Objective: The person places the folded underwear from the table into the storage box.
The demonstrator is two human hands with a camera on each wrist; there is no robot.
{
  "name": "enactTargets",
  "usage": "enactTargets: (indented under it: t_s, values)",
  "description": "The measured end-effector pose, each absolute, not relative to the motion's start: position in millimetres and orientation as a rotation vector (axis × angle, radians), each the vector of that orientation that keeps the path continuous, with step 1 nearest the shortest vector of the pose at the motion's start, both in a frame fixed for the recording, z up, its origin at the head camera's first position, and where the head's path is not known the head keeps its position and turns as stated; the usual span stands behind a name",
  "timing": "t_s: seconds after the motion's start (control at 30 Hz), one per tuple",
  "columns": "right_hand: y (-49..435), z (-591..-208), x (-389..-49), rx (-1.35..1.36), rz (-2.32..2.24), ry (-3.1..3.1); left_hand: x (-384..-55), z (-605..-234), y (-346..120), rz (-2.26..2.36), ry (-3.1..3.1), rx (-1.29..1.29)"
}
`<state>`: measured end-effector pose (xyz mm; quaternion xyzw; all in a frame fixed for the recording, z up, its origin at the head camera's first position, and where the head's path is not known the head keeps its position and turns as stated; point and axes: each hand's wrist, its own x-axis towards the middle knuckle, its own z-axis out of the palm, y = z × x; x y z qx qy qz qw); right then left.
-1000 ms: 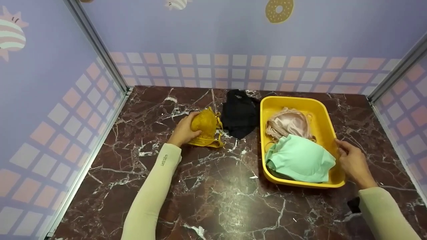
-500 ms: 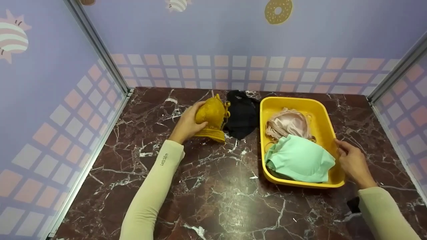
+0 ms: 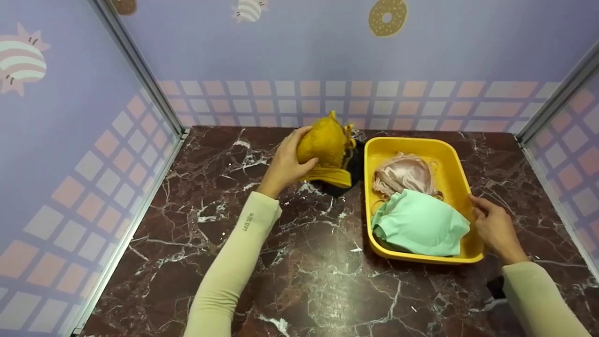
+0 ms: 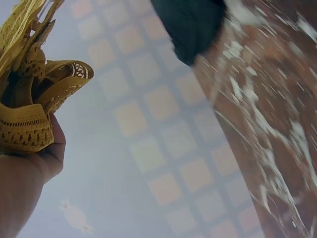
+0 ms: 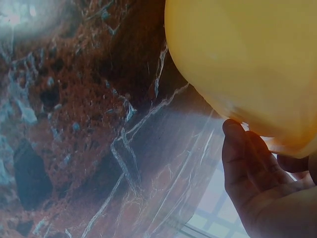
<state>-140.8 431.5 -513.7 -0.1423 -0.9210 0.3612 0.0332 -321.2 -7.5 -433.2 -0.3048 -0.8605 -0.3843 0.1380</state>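
Observation:
In the head view my left hand [image 3: 290,157] grips a mustard-yellow lace bra [image 3: 324,149] by its side, thumb in front, raised over the table. The left wrist view shows the bra's lace band [image 4: 25,126] in that hand. Partly hidden behind it lies a black garment [image 3: 355,171]. My right hand [image 3: 497,227] pinches the right rim of a yellow plastic tub [image 3: 461,175]; the right wrist view has its fingers [image 5: 240,163] at the rim's underside. Inside the tub, a mint-green bra [image 3: 423,224] overlaps a pale pink satin bra [image 3: 407,173].
The dark red marbled table [image 3: 299,281] is bounded by patterned lilac panels at the back [image 3: 299,56] and both sides. A small black item [image 3: 496,286] lies beside the right sleeve.
My left hand has lifted the yellow bra and carried it right, over the black garment. The right hand and the tub have stayed put.

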Motion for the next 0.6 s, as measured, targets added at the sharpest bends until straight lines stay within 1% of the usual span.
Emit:
enactTargets:
  t_s: [0.33,0.6]
  values:
    - [434,-515,-140,-0.378,1.057,-2.805,-320,-422,54,-1.209,-2.415,-0.944]
    - [434,-517,-141,-0.377,1.067,-2.788,-319,-421,109,-1.258,-2.422,-0.994]
